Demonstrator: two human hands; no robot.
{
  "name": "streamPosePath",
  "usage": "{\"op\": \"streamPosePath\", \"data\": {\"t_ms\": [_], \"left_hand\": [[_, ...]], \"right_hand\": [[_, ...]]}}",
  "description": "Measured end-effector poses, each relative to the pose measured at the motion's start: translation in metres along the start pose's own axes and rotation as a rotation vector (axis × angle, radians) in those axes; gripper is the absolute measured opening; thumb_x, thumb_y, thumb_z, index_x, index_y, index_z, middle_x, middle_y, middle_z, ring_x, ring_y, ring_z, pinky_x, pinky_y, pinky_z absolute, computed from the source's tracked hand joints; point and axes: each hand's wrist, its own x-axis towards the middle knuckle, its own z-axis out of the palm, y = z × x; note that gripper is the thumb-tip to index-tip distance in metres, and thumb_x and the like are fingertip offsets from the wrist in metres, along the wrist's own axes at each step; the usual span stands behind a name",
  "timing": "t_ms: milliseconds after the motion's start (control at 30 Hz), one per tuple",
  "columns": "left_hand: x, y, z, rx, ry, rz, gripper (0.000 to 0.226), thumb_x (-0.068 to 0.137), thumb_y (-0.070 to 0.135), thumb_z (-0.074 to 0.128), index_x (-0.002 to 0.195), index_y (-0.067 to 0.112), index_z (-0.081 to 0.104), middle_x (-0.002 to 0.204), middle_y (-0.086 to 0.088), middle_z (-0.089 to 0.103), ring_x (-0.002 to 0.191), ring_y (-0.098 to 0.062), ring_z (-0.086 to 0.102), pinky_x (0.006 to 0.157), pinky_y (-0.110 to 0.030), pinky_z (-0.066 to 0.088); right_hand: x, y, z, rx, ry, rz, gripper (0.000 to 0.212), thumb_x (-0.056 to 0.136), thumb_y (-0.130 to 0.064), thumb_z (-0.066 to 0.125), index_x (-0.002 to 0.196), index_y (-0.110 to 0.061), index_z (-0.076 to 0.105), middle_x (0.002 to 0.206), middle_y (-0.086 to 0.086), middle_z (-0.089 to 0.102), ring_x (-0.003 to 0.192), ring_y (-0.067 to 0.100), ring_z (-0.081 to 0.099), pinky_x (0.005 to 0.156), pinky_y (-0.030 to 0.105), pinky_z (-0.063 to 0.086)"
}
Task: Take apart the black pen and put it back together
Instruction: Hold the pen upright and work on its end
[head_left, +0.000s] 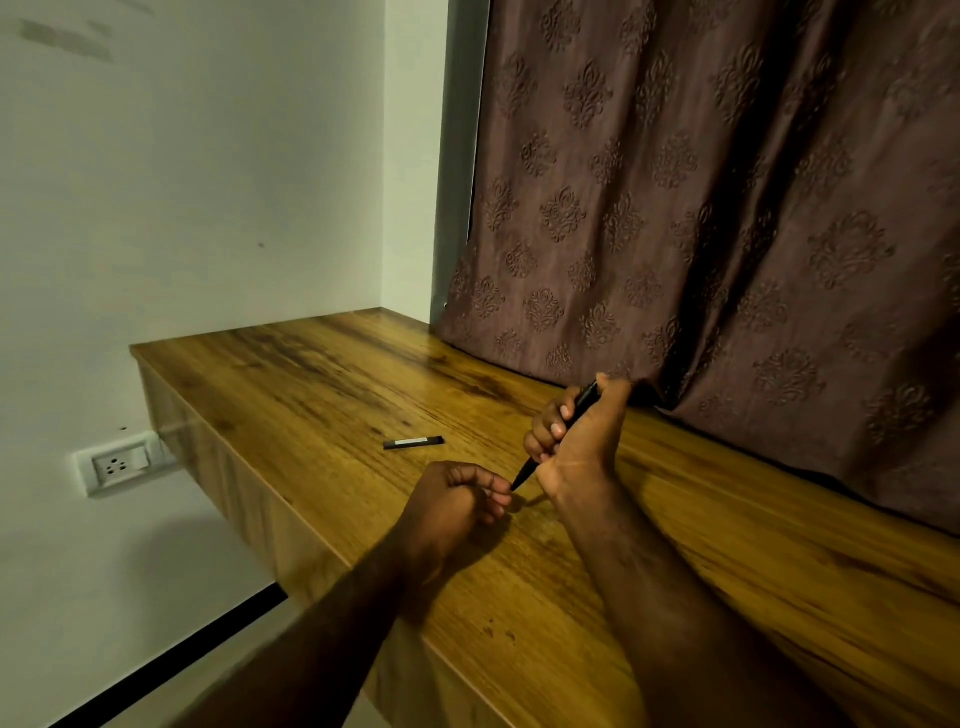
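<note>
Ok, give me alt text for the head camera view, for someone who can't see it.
A person's right hand grips a slim black pen body over a wooden desk, while the left hand pinches at its lower tip. A short black pen cap lies on the desk beyond the hands, with a brown patterned curtain behind.

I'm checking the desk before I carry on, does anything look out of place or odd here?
Only a black pen piece lying loose on the wooden desk, apart from the pen in the right hand; that fits a pen being taken apart. No spill or damage shows.
</note>
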Motion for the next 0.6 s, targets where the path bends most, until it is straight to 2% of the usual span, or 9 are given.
{"op": "streamPosePath", "data": {"t_ms": [400, 600], "left_hand": [[-0.0016, 0.0026, -0.0003, 0.009, -0.001, -0.002, 0.034, 0.081, -0.01, 0.046, 0.074, 0.01, 0.073, 0.074, -0.008, 0.075, 0.064, -0.013, 0.066, 0.059, -0.021, 0.052], [-0.0025, 0.0024, 0.0003, -0.002, -0.001, 0.001, 0.034, 0.079, -0.01, 0.046, 0.073, 0.009, 0.073, 0.071, -0.008, 0.075, 0.061, -0.011, 0.065, 0.054, -0.017, 0.051]], "right_hand": [[-0.0006, 0.0003, 0.0018, -0.006, -0.008, 0.013, 0.049, 0.082, -0.053, 0.039, 0.048, -0.018, 0.037, 0.038, -0.002, 0.026, 0.034, 0.012, 0.015, 0.04, 0.016, 0.015], [0.0005, 0.0002, 0.0018, -0.005, -0.008, 0.008, 0.049, 0.082, -0.053, 0.039, 0.049, -0.018, 0.037, 0.039, -0.002, 0.027, 0.034, 0.012, 0.015, 0.041, 0.016, 0.015]]}}
